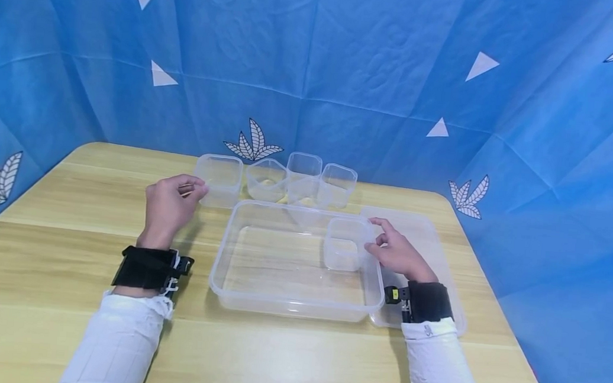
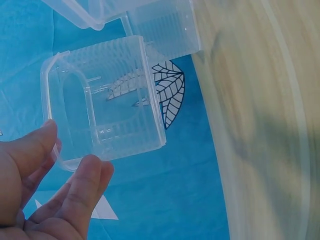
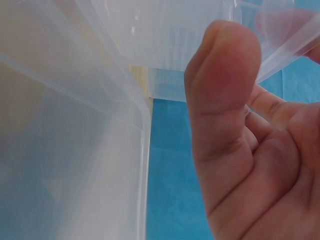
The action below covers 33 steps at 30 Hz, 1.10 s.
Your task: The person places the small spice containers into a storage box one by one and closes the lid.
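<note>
My left hand (image 1: pixel 172 206) pinches the rim of a small clear square plastic container (image 1: pixel 219 180) at the left end of the back row. In the left wrist view, the thumb and fingers meet at one corner of this container (image 2: pixel 107 105); whether it touches the table cannot be told. A large clear rectangular box (image 1: pixel 293 302) stands mid-table, with another small clear container (image 1: pixel 342 258) inside its right back corner. My right hand (image 1: pixel 399 251) is at the box's right wall, thumb and fingers spread apart. In the right wrist view, the thumb (image 3: pixel 225 95) looks extended.
Behind the box stand more small clear containers, among them a many-sided one (image 1: pixel 267 181) and two squarish ones (image 1: pixel 304 166) (image 1: pixel 339 185). A clear flat lid (image 1: pixel 426 235) lies under the right hand. A blue patterned cloth (image 1: pixel 348 52) hangs around the wooden table (image 1: pixel 46 244).
</note>
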Each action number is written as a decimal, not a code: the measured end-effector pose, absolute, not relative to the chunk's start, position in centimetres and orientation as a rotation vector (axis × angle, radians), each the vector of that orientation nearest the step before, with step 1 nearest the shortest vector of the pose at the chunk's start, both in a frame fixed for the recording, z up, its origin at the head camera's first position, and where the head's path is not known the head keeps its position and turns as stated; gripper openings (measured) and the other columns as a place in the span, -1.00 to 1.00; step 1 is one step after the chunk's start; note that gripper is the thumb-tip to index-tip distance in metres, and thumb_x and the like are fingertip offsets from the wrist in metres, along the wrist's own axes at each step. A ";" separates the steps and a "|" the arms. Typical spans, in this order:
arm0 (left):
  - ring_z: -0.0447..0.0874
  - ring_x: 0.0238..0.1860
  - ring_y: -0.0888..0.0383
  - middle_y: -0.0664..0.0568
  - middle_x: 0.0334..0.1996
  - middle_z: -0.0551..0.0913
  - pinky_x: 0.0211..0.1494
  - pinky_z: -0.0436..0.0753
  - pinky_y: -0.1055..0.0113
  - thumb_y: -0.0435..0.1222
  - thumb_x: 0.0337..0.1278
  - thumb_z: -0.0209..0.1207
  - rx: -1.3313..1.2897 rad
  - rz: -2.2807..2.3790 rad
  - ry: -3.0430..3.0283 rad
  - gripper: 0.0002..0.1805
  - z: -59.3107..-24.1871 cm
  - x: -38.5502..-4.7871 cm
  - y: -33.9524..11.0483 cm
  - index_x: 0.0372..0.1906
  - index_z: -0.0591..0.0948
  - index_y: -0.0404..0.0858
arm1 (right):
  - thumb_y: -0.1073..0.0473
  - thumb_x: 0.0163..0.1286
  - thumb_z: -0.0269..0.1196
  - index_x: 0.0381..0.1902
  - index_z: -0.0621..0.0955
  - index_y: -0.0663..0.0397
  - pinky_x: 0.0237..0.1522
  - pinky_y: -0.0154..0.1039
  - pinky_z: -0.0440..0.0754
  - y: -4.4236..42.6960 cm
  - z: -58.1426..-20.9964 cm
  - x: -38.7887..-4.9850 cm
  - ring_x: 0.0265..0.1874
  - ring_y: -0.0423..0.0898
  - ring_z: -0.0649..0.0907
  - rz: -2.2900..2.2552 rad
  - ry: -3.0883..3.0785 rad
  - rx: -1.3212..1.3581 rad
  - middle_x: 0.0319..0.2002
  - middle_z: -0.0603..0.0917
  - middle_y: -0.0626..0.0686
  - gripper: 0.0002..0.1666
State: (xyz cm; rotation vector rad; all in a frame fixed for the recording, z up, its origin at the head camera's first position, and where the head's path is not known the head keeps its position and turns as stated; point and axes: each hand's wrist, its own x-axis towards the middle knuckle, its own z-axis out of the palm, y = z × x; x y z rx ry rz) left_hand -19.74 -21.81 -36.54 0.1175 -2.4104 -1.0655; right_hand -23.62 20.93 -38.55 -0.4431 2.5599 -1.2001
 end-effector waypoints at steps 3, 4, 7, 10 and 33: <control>0.67 -0.08 -0.20 -0.26 -0.26 0.71 0.00 0.59 -0.01 -0.30 0.27 0.24 0.116 -1.065 -2.404 -0.79 -36.4 -19.6 -21.8 -0.15 0.70 -0.39 | 0.20 0.44 0.12 0.47 0.10 0.20 -0.48 -0.16 0.49 20.9 -38.6 -23.7 -0.55 -0.07 0.50 -1.199 2.558 -0.445 -0.28 0.53 0.19 -0.26; 0.67 -0.09 -0.21 -0.26 -0.26 0.71 0.00 0.59 -0.01 -0.30 0.27 0.24 0.114 -1.064 -2.400 -0.79 -36.4 -19.6 -21.8 -0.15 0.70 -0.40 | 0.20 0.44 0.12 0.47 0.10 0.20 -0.48 -0.16 0.50 20.9 -38.6 -23.7 -0.55 -0.07 0.50 -1.198 2.558 -0.446 -0.28 0.53 0.19 -0.26; 0.67 -0.09 -0.21 -0.27 -0.26 0.71 -0.01 0.60 -0.01 -0.31 0.26 0.24 0.113 -1.062 -2.390 -0.79 -36.3 -19.6 -21.7 -0.16 0.70 -0.40 | 0.20 0.44 0.13 0.46 0.11 0.19 -0.48 -0.16 0.50 20.9 -38.6 -23.7 -0.55 -0.06 0.51 -1.198 2.558 -0.448 -0.28 0.53 0.19 -0.26; 0.67 -0.09 -0.21 -0.27 -0.25 0.71 -0.01 0.60 -0.01 -0.30 0.26 0.24 0.116 -1.061 -2.385 -0.79 -36.2 -19.5 -21.6 -0.16 0.70 -0.40 | 0.20 0.43 0.13 0.46 0.11 0.18 -0.48 -0.16 0.50 20.8 -38.4 -23.6 -0.56 -0.04 0.51 -1.202 2.553 -0.447 -0.28 0.53 0.19 -0.26; 0.70 -0.13 -0.18 -0.25 -0.28 0.73 -0.06 0.63 0.03 -0.28 0.24 0.27 0.111 -1.039 -2.337 -0.79 -35.4 -19.4 -21.1 -0.19 0.71 -0.38 | 0.18 0.43 0.14 0.47 0.12 0.17 -0.45 -0.16 0.52 20.9 -38.3 -23.4 -0.53 -0.03 0.52 -1.191 2.564 -0.436 -0.26 0.54 0.20 -0.26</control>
